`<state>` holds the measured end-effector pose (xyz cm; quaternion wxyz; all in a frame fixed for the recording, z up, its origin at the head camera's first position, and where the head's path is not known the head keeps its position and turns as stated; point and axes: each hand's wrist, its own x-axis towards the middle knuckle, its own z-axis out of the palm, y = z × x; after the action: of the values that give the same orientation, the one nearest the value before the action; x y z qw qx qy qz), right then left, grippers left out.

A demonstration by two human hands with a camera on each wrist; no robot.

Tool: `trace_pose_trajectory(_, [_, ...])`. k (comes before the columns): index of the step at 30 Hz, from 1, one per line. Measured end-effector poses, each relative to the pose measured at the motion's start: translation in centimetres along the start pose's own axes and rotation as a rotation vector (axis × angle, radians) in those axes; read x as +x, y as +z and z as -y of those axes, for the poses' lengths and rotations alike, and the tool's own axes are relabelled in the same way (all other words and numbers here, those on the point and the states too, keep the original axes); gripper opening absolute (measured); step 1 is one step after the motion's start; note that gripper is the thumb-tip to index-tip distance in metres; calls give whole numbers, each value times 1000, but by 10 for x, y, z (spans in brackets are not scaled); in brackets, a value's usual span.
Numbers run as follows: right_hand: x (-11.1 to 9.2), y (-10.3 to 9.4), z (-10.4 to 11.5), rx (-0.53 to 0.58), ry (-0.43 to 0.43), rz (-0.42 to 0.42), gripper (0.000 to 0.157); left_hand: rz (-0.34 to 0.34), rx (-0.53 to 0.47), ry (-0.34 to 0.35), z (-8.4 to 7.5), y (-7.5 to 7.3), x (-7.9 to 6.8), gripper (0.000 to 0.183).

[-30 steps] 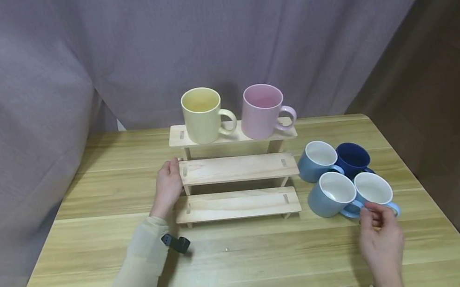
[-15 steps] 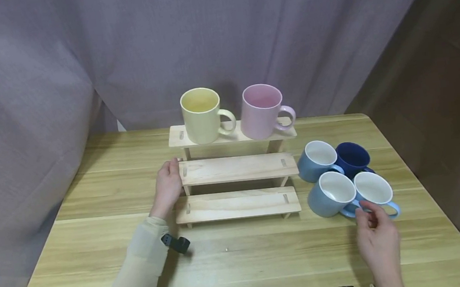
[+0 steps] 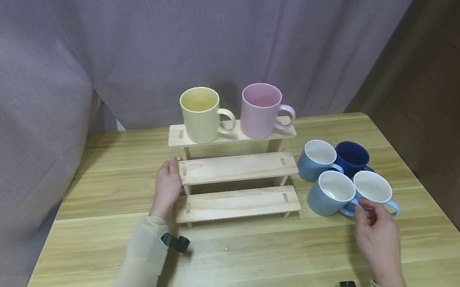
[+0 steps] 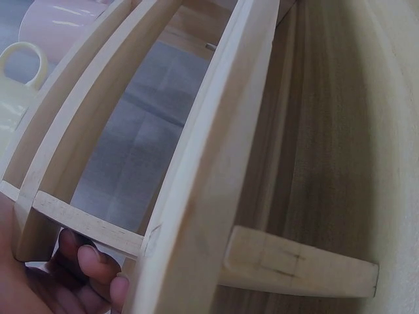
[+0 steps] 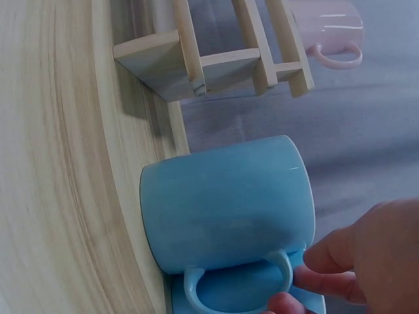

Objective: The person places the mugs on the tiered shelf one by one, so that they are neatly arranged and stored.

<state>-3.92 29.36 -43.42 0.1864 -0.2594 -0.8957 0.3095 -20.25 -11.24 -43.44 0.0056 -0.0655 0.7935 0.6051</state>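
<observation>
My left hand (image 3: 168,187) grips the left side of a three-tier wooden rack (image 3: 238,168) at its middle shelf. In the left wrist view its fingers (image 4: 98,265) curl under a side piece. On the top shelf stand a yellow mug (image 3: 202,118) and a pink mug (image 3: 259,114). My right hand (image 3: 378,245), fingers loosely bent, reaches to the handle of the front-left light blue mug (image 3: 328,198). Its fingertips (image 5: 302,278) are right at that handle in the right wrist view. They also overlap the light blue mug beside it (image 3: 373,188).
Behind these stand another light blue mug (image 3: 310,168) and a dark blue mug (image 3: 352,156), all grouped right of the rack. A grey curtain (image 3: 210,38) hangs behind the wooden table (image 3: 243,268). A brown surface (image 3: 439,93) borders the right side.
My right hand has shifted slightly left, toward the front-left light blue mug's handle. The left hand, the rack and the mugs stay in place.
</observation>
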Motion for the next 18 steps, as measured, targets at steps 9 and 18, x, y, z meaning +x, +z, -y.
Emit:
trace_pose_trajectory(9, [0,-1,3,-34,-1,-11,31,4,-2,18,-1,0,0,42])
trace_pose_trajectory(18, [-3,-4,3,2,-36,-1,30,15,1,9,-1,-1,-1,43])
